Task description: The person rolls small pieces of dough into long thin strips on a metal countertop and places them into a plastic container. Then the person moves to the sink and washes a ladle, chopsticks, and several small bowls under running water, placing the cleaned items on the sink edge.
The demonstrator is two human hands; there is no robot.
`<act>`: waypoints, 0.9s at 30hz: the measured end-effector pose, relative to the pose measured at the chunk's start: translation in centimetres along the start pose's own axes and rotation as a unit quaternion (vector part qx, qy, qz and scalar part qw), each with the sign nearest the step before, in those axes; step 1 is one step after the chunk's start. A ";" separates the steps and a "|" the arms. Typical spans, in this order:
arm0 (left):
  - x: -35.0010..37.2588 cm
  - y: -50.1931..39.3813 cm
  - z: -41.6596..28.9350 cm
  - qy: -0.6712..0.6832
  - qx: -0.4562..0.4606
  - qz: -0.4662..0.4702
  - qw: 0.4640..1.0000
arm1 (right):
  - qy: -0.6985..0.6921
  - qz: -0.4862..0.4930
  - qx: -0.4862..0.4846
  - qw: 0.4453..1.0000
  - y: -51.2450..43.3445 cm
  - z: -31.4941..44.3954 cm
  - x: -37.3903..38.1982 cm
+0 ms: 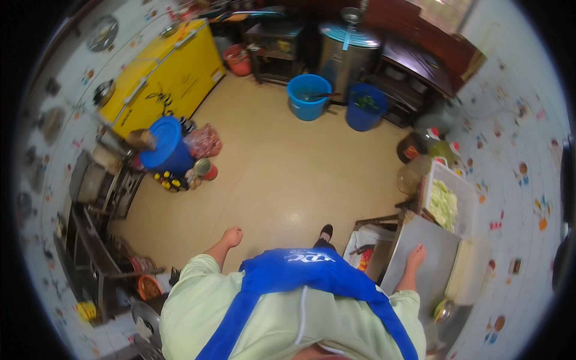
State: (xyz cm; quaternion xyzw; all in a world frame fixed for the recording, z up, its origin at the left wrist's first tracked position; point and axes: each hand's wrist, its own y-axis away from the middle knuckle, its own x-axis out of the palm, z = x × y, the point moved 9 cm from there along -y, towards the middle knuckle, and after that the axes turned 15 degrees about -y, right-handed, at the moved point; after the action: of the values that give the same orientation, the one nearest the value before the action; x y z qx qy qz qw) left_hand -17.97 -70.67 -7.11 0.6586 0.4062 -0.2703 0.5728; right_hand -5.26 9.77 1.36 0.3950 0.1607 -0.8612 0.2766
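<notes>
My left hand (pixel 233 236) hangs over the tiled floor (pixel 274 180) with its fingers curled and nothing visible in it. Above the grey metal worktop (pixel 427 252) on the right is my right hand (pixel 417 255), its fingers bent; whether it touches the surface I cannot tell, and no object shows in it. A clear plastic bin (pixel 465 202) of chopped pale green vegetables (pixel 443 204) stands beyond that hand. I wear a blue apron (pixel 310 270) over a light green top, and one dark shoe (pixel 326 231) shows ahead.
A yellow chest freezer (pixel 180 76), a lidded blue barrel (pixel 166 144) and a red-labelled can (pixel 209 173) stand left. Ahead are a light blue bucket (pixel 309 101) with a handled tool, a darker blue bucket (pixel 365 112) with greens, and a large metal pot (pixel 346 58). Large bottles (pixel 411 146) line the right wall.
</notes>
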 end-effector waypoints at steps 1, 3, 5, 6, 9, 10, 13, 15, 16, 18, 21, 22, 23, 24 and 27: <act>1.1 1.6 1.9 -0.012 -0.018 0.011 1.000 | -0.031 0.028 -0.008 0.999 -1.8 2.6 2.6; 2.8 5.0 5.5 -0.008 -0.083 0.016 0.996 | -0.059 0.128 -0.048 0.989 -4.1 8.5 9.1; 4.1 8.2 8.0 0.024 -0.160 0.005 0.987 | -0.048 0.146 -0.182 0.971 -4.6 15.8 14.7; 4.6 9.8 8.8 0.050 -0.199 -0.007 0.979 | -0.028 0.233 -0.186 0.954 -4.6 18.2 18.4; 6.1 13.0 8.7 0.130 -0.298 -0.006 0.946 | 0.057 0.373 -0.281 0.882 -3.7 26.5 27.4; 6.6 13.6 8.0 0.154 -0.316 0.000 0.936 | 0.036 0.410 -0.295 0.862 -3.5 29.3 29.8; 6.1 14.4 3.9 0.152 -0.294 -0.056 0.942 | 0.023 0.498 -0.315 0.807 -3.1 35.9 36.2; 6.4 15.9 1.9 0.196 -0.335 -0.096 0.917 | 0.005 0.543 -0.325 0.775 -2.7 39.3 39.8; 6.6 16.8 0.8 0.215 -0.346 -0.121 0.905 | 0.030 0.543 -0.347 0.764 -2.5 40.6 41.4; 8.4 19.1 -1.3 0.246 -0.374 -0.106 0.888 | 0.083 0.542 -0.381 0.744 -1.6 42.4 44.4; 12.4 23.5 -4.0 0.255 -0.422 -0.047 0.869 | 0.147 0.575 -0.393 0.703 1.6 43.8 47.9; 13.8 25.1 -4.5 0.248 -0.445 -0.031 0.860 | 0.163 0.587 -0.392 0.689 3.2 44.4 49.1; 15.2 26.3 -5.2 0.247 -0.444 -0.012 0.861 | 0.156 0.604 -0.405 0.669 5.4 45.3 50.0; 16.4 27.3 -5.6 0.243 -0.445 -0.001 0.862 | 0.156 0.616 -0.416 0.650 7.7 45.7 50.7; 20.3 28.8 -5.8 0.280 -0.438 0.077 0.851 | 0.137 0.667 -0.436 0.588 15.3 46.8 52.5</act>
State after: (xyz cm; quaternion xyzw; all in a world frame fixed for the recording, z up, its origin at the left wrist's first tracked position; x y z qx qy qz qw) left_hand 16.36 -60.84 -7.26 0.4165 0.5735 0.1767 0.6830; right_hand -51.79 -43.90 -10.15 0.3370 0.2443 -0.1974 0.8876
